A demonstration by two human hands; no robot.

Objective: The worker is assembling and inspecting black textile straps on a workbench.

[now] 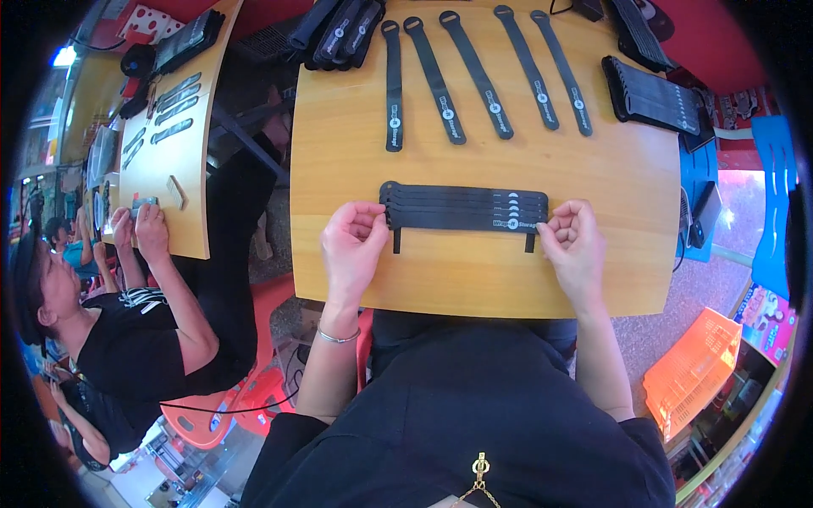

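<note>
A layered row of black storage straps [461, 203] lies crosswise on the wooden table in front of me, white print near its right end. My left hand [354, 241] pinches its left end between thumb and fingers. At the opposite end, my right hand [574, 241] has closed its thumb and fingertips on the lower right corner. Two short narrow black strips [397, 241] stick out below the straps, one near each end. Farther back, several single black straps [453, 80] with a slotted loop at the top lie spread apart, roughly lengthwise.
A pile of black straps [339, 34] sits at the table's [339, 161] far left corner, and a bundled stack [656, 97] lies at the far right. On the left, a co-worker [110, 330] works at another table [190, 216]. An orange basket [694, 368] stands at lower right.
</note>
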